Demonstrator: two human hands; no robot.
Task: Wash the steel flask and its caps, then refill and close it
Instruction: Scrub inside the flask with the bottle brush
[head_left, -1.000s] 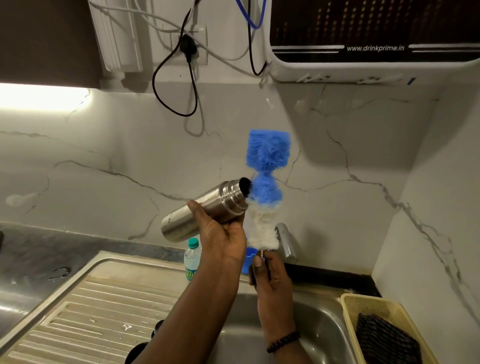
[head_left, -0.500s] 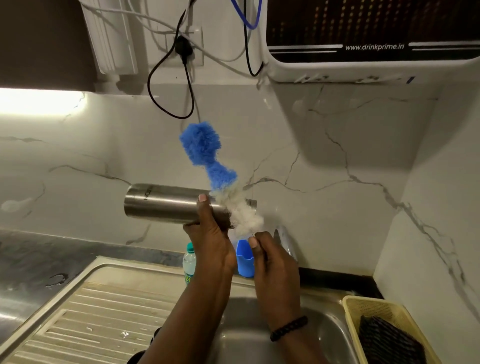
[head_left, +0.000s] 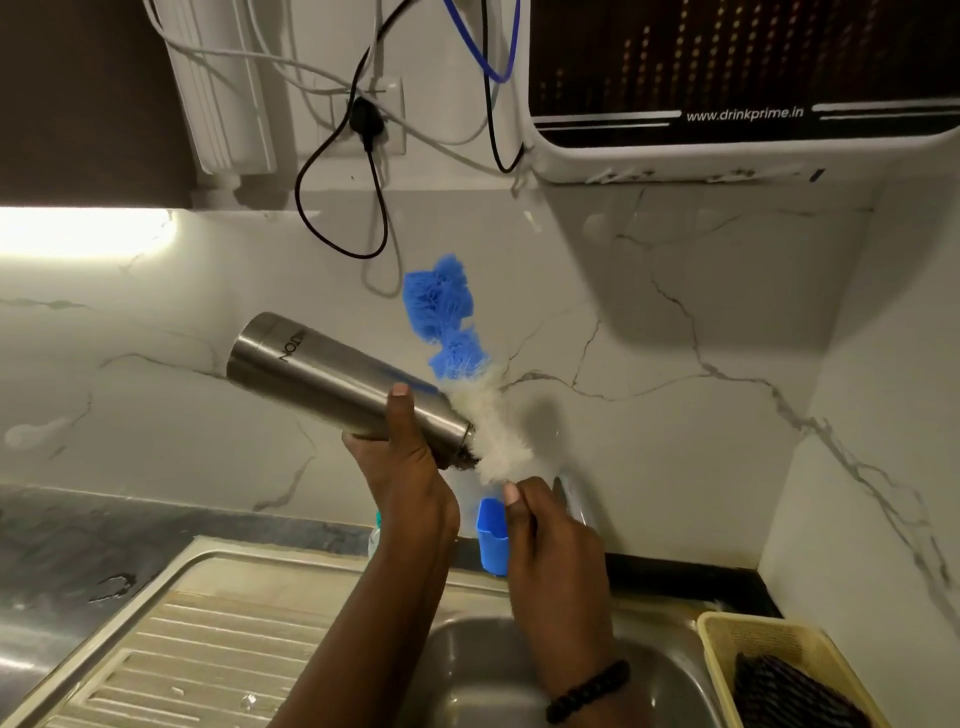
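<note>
Room: we stand at a marble wall, the steel sink (head_left: 519, 670) set in the bench below.
Flask (head_left: 332, 379): we tilt it over the sink, mouth down to the right, likely so water drains.
Left hand (head_left: 410, 467): fingers curled round its neck end.
Right hand (head_left: 550, 551): fingers closed on the bottle brush (head_left: 467, 374), whose white bristles touch the mouth.

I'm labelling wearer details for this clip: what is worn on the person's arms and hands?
Both forearms are bare, with no sleeves in view. The right hand has a black beaded bracelet at its wrist. The left hand shows no rings, gloves or bands.
</note>
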